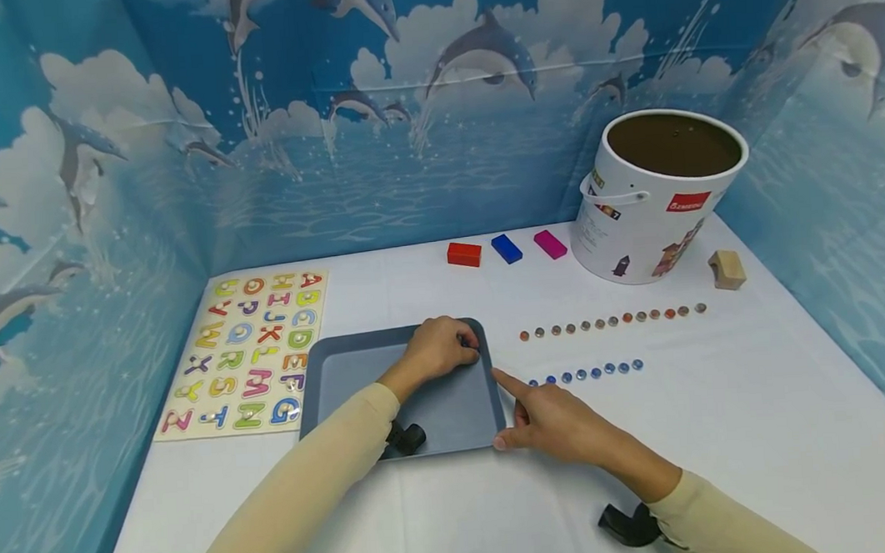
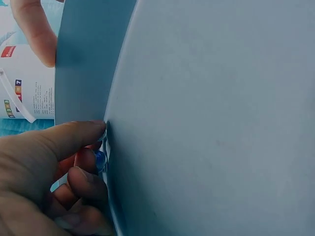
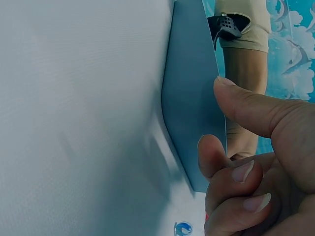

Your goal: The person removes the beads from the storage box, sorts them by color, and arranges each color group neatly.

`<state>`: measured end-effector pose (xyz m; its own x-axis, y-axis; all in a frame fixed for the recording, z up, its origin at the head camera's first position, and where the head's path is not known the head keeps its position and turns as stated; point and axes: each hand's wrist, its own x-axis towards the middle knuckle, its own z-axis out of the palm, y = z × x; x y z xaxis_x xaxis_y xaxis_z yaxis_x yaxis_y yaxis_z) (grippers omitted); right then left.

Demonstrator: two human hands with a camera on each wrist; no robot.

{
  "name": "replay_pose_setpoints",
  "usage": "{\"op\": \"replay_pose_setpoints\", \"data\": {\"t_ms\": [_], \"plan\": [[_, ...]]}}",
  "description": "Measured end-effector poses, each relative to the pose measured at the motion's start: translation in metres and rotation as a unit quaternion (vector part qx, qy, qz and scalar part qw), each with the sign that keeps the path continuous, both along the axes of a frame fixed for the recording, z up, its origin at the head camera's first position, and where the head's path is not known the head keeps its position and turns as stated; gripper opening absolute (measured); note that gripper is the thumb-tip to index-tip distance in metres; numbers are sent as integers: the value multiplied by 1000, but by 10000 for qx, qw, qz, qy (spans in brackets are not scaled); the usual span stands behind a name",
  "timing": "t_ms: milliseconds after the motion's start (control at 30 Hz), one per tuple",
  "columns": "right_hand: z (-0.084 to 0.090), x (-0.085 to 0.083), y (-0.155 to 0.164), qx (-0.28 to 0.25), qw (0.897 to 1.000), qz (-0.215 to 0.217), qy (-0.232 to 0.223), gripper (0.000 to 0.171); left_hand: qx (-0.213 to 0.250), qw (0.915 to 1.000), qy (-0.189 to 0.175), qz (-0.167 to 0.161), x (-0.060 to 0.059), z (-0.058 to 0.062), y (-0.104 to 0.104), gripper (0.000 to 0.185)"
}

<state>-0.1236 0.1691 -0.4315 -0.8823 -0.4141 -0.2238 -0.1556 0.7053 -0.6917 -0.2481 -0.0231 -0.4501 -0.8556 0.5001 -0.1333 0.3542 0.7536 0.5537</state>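
Note:
A grey tray [image 1: 450,422] lies on the white table. My left hand [image 1: 437,348] is in its far right corner, fingers curled. In the left wrist view, thumb and fingers pinch a blue glass marble [image 2: 100,160] against the tray's inner wall; a clearer bit of glass shows under the thumb tip. My right hand [image 1: 551,421] is at the tray's right side, index finger stretched out and thumb near the rim, its other fingers bent. Right of the tray runs a row of blue marbles [image 1: 595,373]; one marble [image 3: 183,228] shows low in the right wrist view.
Beyond is a second row of reddish and clear marbles [image 1: 613,322]. An alphabet board [image 1: 226,375] lies left of the tray. At the back stand red [image 1: 464,254], blue [image 1: 506,249] and pink blocks [image 1: 550,244], a white bucket [image 1: 628,242] and a wooden block [image 1: 727,270].

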Motion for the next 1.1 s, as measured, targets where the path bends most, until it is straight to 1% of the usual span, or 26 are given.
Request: {"op": "replay_pose_setpoints", "data": {"t_ms": [233,667,767,833,967,1100], "plan": [[0,0,0,0,10000,39,32,92,34,9999,63,-102,-1,0,-3,8],[-1,1,1,-36,9999,77,110,91,158,9999,57,-36,-1,2,-6,10],[-1,1,1,-43,9999,81,120,91,371,9993,-22,19,0,5,-7,9],[-2,1,2,-45,9999,84,123,91,606,9981,-109,23,1,9,-7,8],[-2,1,1,-38,9999,72,105,91,1009,9947,-190,-91,3,16,-2,8],[-3,2,1,-41,9999,39,87,91,1115,9936,-165,-123,5,20,1,8]]}}
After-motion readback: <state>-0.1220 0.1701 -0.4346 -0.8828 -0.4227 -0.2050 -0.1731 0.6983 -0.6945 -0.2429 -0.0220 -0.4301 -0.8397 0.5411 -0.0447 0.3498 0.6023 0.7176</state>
